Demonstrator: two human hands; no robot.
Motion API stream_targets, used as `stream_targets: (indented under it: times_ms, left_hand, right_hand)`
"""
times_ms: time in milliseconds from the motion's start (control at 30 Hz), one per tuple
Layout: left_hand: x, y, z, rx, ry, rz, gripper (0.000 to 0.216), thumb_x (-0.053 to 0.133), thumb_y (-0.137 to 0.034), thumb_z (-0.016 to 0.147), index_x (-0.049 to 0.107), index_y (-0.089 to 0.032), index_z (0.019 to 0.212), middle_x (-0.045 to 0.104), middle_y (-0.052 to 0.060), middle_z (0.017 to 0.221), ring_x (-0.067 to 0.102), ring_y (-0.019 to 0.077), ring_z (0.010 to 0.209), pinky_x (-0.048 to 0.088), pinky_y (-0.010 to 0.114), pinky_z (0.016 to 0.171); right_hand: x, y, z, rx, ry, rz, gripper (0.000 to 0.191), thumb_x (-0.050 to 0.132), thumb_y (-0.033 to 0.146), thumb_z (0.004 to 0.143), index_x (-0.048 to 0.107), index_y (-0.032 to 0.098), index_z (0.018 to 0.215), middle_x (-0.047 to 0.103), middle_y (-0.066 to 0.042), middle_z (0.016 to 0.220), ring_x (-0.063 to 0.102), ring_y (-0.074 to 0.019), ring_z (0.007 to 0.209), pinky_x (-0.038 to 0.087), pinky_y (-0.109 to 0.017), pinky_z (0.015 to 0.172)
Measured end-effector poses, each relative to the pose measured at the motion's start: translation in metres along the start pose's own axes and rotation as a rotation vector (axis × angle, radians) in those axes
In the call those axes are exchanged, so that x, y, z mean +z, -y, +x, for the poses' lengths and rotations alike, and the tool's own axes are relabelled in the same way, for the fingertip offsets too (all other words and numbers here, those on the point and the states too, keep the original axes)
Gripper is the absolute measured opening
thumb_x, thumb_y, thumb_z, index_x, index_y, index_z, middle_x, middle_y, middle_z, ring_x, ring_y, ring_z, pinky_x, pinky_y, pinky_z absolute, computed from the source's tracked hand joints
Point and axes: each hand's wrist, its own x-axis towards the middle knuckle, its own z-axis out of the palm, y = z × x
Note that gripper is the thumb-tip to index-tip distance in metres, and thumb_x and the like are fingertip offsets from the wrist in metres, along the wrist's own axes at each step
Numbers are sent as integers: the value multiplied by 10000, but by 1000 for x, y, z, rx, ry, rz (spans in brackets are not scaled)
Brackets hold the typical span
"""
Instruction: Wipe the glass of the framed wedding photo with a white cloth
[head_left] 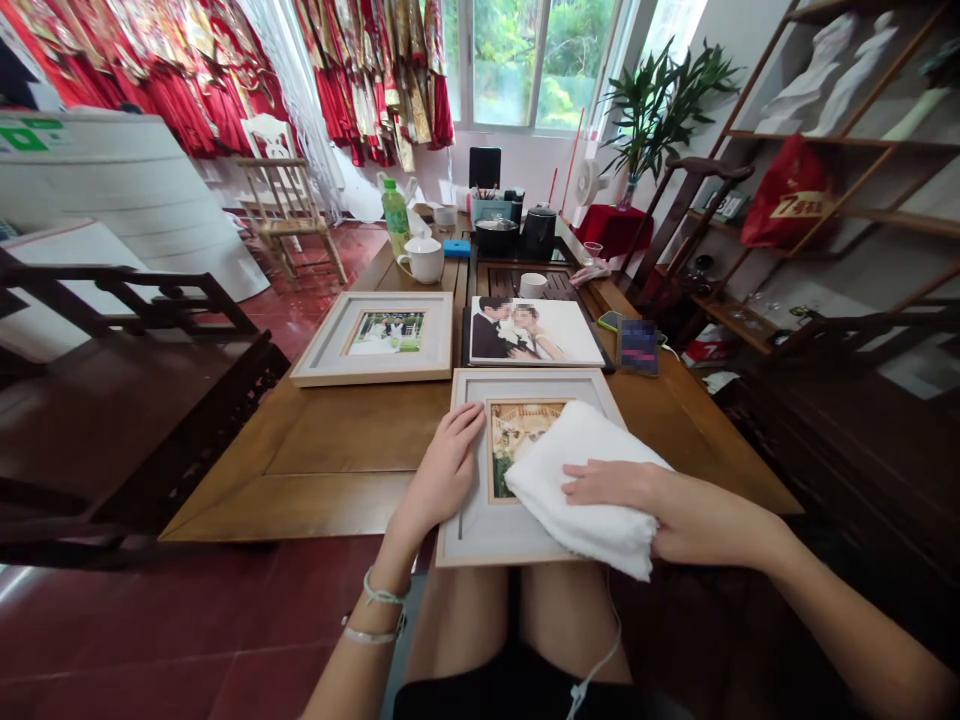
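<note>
The picture frame [480, 520] lies flat at the near edge of the wooden counter [337, 450], its near end hanging over the edge above the person's knees. The left hand [442, 470] rests on the frame's left border, fingers stretched out flat and gripping nothing. The photo under the glass shows just right of that hand. A folded white cloth [577, 480] covers the right part of the frame and the photo's right side. The right hand [637, 495] lies on top of the cloth, fingers extended leftward and pressing it down; whether the thumb curls under the cloth's near edge cannot be seen.

On the far left stands a dark wooden chair [150, 360] beside the counter. Farther along the counter, a second framed photo [379, 335] lies flat at left, and a large unframed print [536, 332] lies to its right, well apart from the near frame. Just right of the print stands a small dark card [639, 347]. At the far end of the counter are a white teapot [422, 258], a green bottle [394, 215] and a black kettle [538, 232]. A shelf [847, 200] fills the right wall.
</note>
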Motion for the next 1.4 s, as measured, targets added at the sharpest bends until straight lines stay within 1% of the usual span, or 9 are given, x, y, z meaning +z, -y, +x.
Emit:
stream_targets:
  times_ms: [200,300,400,567,700,800,1033,1200,1400]
  left_hand:
    - [-2,-3,2,0,27,35,514,306,-75,919,492,-102,1397,461,142,1482,329,235,1419,273,501,1198]
    - [-2,-2,2,-2,26,36,519,303,-71,913,489,-90,1397,465,150,1477,328,237,1420,280,502,1195]
    - [-1,0,2,2,18,32,535,314,-57,899,487,-114,1402,466,140,1478,331,233,1419,282,506,1192]
    - [1,2,1,-8,1,21,539,330,-51,888,503,-131,1392,470,133,1474,340,230,1415,288,498,1189]
    - [0,1,2,-5,1,12,546,321,-43,883,503,-129,1391,471,131,1473,344,225,1412,284,496,1192]
    - [0,1,2,-2,4,5,544,317,-46,885,502,-122,1391,470,132,1474,343,223,1412,285,493,1192]
    - [1,-1,2,-2,-20,-10,556,344,-32,860,525,-141,1374,491,131,1461,362,227,1406,291,504,1188]
    - [1,-1,3,-3,-17,-16,549,348,-40,868,520,-143,1379,487,131,1465,360,232,1407,282,515,1189]
    - [1,-1,2,3,-26,-30,551,349,-39,868,523,-153,1378,492,128,1459,361,234,1404,284,513,1188]
  right_hand:
    - [-9,-56,39,-83,-247,-195,489,534,73,784,626,182,1252,558,-107,1395,396,-273,1382,275,-521,1151]
    - [-12,-77,63,0,-480,-311,481,551,84,774,624,140,1246,552,-162,1389,429,-309,1356,273,-552,1136]
    - [-12,-86,84,32,-572,-329,528,573,77,747,600,92,1274,555,-205,1371,430,-331,1352,288,-555,1124]
    - [-7,-87,94,-45,-494,-308,667,562,-10,673,573,155,1319,464,-162,1466,335,-278,1415,292,-511,1141]
    - [-11,-89,78,-109,-356,-206,739,463,-69,710,485,181,1405,399,-131,1515,314,-177,1424,343,-391,1132]
    - [-16,-84,61,-99,-286,-134,708,451,-60,723,511,183,1385,433,-122,1494,354,-184,1405,332,-410,1140]
    - [-6,-17,34,-170,-91,-70,580,560,31,687,639,179,1242,614,-103,1332,515,-243,1291,411,-390,1079]
    - [2,-12,41,-142,-202,-177,396,564,97,777,657,142,1160,639,-155,1276,537,-277,1262,427,-442,1054]
    - [-12,-57,72,-39,-408,-334,591,580,13,654,579,89,1240,554,-218,1365,436,-348,1343,394,-534,1067]
